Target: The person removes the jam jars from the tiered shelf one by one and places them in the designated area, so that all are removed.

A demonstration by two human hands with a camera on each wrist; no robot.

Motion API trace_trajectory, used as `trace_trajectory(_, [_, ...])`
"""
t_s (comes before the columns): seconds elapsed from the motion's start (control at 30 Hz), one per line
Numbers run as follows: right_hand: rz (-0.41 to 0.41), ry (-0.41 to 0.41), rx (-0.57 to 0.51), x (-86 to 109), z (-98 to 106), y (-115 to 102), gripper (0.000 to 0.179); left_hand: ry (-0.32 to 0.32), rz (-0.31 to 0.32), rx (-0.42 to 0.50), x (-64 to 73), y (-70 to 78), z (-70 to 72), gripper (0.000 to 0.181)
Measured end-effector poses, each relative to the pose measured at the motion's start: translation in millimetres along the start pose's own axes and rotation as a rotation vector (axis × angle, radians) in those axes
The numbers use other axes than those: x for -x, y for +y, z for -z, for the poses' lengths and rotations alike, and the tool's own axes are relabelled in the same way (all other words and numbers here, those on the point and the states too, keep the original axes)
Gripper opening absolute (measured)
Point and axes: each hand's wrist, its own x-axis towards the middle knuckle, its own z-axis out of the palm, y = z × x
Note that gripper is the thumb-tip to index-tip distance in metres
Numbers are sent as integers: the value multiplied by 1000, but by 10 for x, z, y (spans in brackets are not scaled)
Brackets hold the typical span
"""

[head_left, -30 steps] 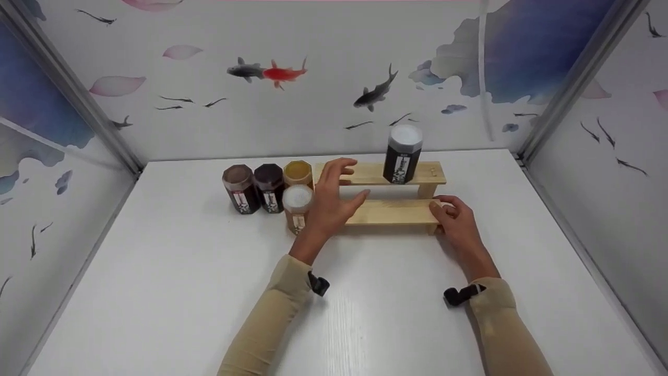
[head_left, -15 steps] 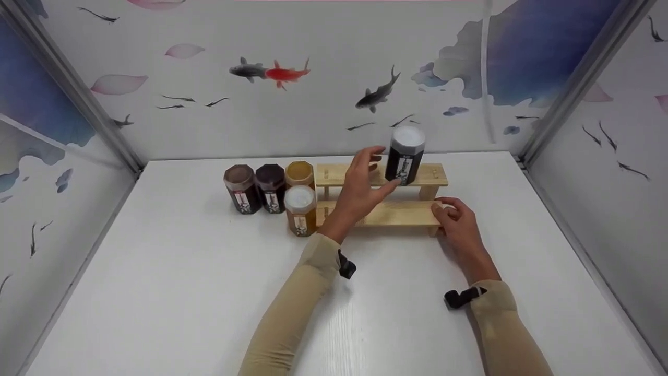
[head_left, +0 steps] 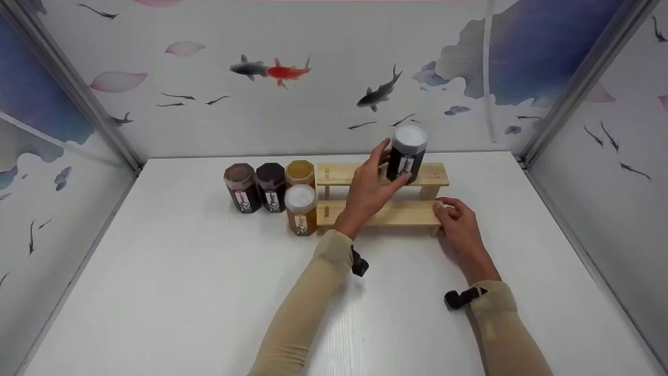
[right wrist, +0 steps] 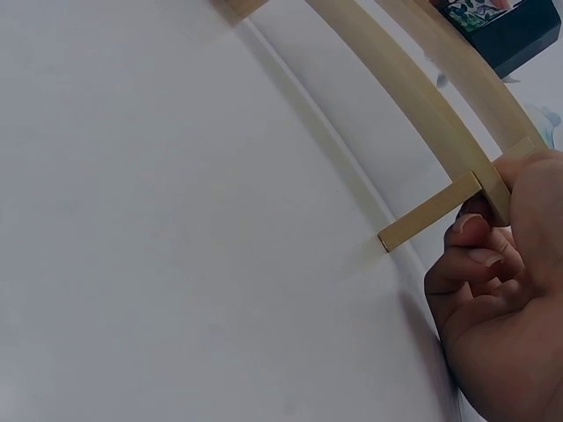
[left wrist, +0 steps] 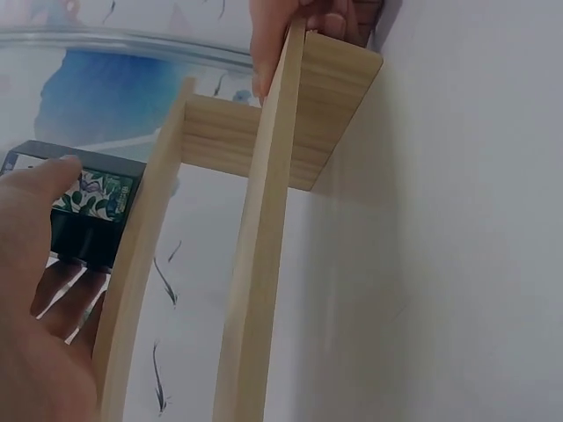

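A dark jar (head_left: 405,162) with a white lid and a picture label stands on the upper board of a two-tier wooden rack (head_left: 404,213). My left hand (head_left: 368,190) holds this jar from its left side, the thumb across the label and the fingers behind. The left wrist view also has the jar (left wrist: 92,207) between thumb and fingers, beside the upper board. At the rack's right end, my right hand (head_left: 459,222) pinches the lower board, thumb on top. In the right wrist view, the right hand's fingers (right wrist: 475,230) curl under the board's end.
Left of the rack, an amber jar (head_left: 301,211) with a white lid stands in front of a yellow-topped jar (head_left: 300,172). Further left are a dark jar (head_left: 271,188) and a brownish-topped jar (head_left: 242,189). Patterned panels (head_left: 313,115) border the white table (head_left: 172,292).
My left hand has moved right from beside the amber jar to the dark jar on the upper board and taken hold of it. The right hand stays at the rack's end.
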Motion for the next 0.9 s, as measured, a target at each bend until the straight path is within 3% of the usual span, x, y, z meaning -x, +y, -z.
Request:
trace_trajectory(0.1, [8,-8,-3,10,2,3,58,38,26,-8,-12,11,-29,90])
trace_trajectory(0.27, [8,-30,-20,25,8,-4,59,82,110,-113,-37,69,-91,102])
trace_trajectory(0.4, [8,-25,-30,28,-3,-16,59,97,141,-172,-43,105,-125,108])
trace_trajectory(0.67, [37,4,-17,17,-30,-4,53,114,131,-170,-15,137,-116,99])
trace_trajectory(0.9, [16,8,12,2,-11,-14,55,126,61,-125,64,114,-18,88])
